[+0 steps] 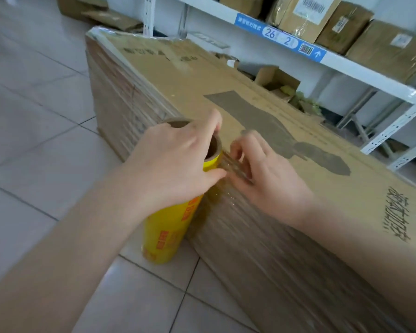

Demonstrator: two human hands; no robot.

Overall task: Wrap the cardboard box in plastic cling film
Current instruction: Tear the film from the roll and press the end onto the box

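Observation:
A long cardboard box (178, 75) lies on the tiled floor, its near side covered in shiny cling film. A yellow roll of cling film (165, 234) stands upright on the floor against that side. My left hand (175, 162) grips the top of the roll, fingers curled over the open cardboard core. My right hand (262, 171) pinches a bunched strip of clear film (233, 165) stretched from the roll to the box's top edge. Grey torn patches mark the box top.
A white metal shelf (360, 75) with several film-wrapped parcels stands behind the box at the right. A blue label with 26 and 2 is on the shelf rail. Loose cardboard lies at the far left. Pale floor tiles (34, 116) spread to the left.

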